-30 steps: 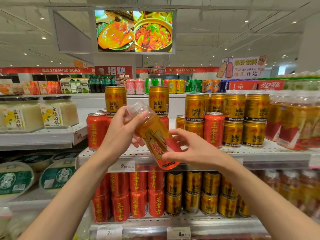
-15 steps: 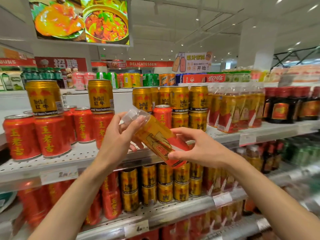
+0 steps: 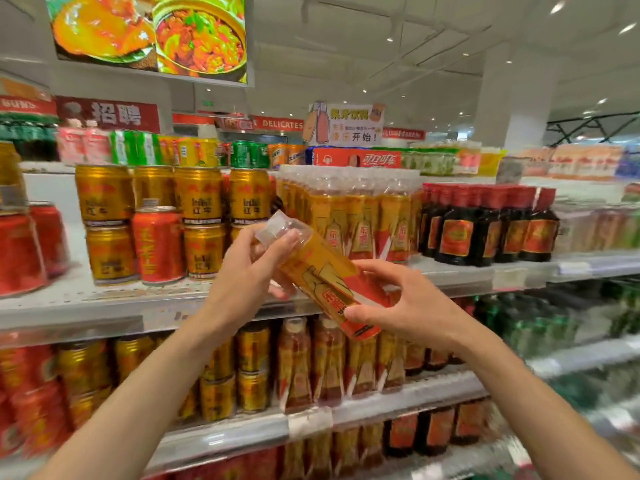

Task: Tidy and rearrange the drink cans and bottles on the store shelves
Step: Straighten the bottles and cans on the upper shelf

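I hold a yellow drink bottle (image 3: pixel 323 277) with a red and gold label, tilted with its clear cap toward the upper left. My left hand (image 3: pixel 247 271) grips its neck and cap end. My right hand (image 3: pixel 403 301) holds its base from the right. Right behind it, on the upper shelf (image 3: pixel 104 301), stands a row of matching yellow bottles (image 3: pixel 349 216). Gold cans (image 3: pixel 197 216) and a red can (image 3: pixel 157 245) stand to the left of that row.
Dark bottles with red caps (image 3: pixel 485 225) stand right of the yellow row. The lower shelf (image 3: pixel 408 400) carries gold cans, red cans and more yellow bottles. Green bottles fill the blurred right side. A food screen (image 3: pixel 152 32) hangs overhead.
The view has swung right along the shelves, bringing the matching yellow bottle row and dark bottles behind the held bottle. Both hands kept their grip and the bottle's tilt stayed the same.
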### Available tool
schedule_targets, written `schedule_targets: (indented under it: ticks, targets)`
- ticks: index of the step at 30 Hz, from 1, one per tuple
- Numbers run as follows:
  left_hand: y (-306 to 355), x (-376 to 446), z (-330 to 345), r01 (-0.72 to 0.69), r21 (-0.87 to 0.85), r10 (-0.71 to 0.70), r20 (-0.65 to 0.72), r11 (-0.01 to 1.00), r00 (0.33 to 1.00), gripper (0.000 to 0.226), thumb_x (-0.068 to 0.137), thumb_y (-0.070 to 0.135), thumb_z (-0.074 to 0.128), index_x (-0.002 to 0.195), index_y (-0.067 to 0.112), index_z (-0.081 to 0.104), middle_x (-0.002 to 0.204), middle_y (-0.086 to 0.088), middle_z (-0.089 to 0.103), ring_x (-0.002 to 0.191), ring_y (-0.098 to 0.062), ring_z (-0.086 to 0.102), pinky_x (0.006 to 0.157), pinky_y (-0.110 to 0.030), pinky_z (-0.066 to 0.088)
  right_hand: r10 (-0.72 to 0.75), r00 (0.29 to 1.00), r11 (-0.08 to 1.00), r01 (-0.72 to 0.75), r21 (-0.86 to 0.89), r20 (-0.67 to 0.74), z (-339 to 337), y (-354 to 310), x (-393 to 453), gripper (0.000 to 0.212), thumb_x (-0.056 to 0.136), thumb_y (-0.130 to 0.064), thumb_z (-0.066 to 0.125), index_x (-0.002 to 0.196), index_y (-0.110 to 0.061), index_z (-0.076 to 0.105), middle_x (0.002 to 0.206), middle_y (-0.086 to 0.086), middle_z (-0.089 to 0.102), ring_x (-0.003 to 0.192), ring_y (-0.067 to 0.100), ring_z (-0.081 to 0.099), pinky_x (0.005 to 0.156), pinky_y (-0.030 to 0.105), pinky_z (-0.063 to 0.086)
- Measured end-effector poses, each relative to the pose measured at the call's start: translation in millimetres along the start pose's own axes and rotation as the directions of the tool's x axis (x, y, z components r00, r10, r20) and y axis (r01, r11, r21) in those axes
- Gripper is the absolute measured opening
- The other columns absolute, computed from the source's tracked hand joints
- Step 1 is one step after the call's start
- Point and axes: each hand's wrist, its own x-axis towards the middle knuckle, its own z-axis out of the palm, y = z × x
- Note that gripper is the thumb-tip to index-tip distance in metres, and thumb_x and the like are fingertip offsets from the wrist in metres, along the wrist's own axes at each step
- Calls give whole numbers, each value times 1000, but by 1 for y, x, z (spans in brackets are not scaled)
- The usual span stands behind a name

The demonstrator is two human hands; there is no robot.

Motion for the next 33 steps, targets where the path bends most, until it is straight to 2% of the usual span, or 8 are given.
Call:
schedule_targets:
  ticks: [4,12,15,20,22,24,27,33]
  targets:
    - [5,4,42,11,25,-12,11,1000,1000,48,83,50,63,117,17,56,100,-3,72,76,-18,75,48,-26,58,-18,1000,1000,18,14,-3,-29,30,-8,58,79,-51,79,130,-51,51,116,-25,62,99,-12,59,76,13,53]
    - [16,18,68,-44,79,43,20,996,999,61,81,57,62,126,17,54,103,-6,74,65,-14,73,55,-29,62,-44,998,999,43,-25,-45,-49,50,-4,57,80,-55,76,131,-51,50,115,-25,62,100,-8,60,81,24,58]
    - [16,26,72,-74,93,73,5,993,997,58,85,57,60,129,18,55,106,-3,75,68,-14,74,57,-29,62,-38,998,999,36,-38,-50,-51,49,-2,56,83,-53,74,132,-51,48,118,-23,61,102,-5,62,83,24,58]
    - [20,46,92,-107,77,106,23,991,994,42,95,46,62,121,14,57,91,3,78,50,-8,66,50,-28,59,-27,989,999,20,-46,-143,-63,54,-2,61,85,-49,73,137,-49,41,118,-27,54,109,-5,56,86,19,51]
    - [20,55,103,-139,101,136,35,985,990,38,96,46,62,119,15,59,93,4,78,57,-7,67,50,-22,56,-30,986,998,20,-65,-161,-72,63,-1,63,84,-51,73,139,-47,41,117,-30,54,110,-8,55,88,16,47]
    - [22,64,115,-175,151,171,38,973,985,50,95,51,62,128,13,58,106,-1,76,73,-12,68,53,-15,53,-35,982,996,20,-87,-184,-81,73,2,64,83,-54,72,139,-44,44,119,-31,56,112,-11,54,90,14,44]
    - [27,78,140,-233,208,227,55,950,972,53,95,51,60,133,14,58,117,-2,70,78,-12,66,54,-12,53,-45,973,995,24,-93,-226,-95,93,8,70,80,-57,74,142,-36,48,119,-23,62,110,-6,58,95,21,48]
    - [38,107,199,-269,293,256,84,917,963,60,96,49,59,147,19,48,115,11,63,69,-5,65,57,-15,55,-71,935,997,65,-29,-349,-122,139,22,52,83,-44,77,128,-37,53,109,-25,63,103,-15,55,80,4,43]
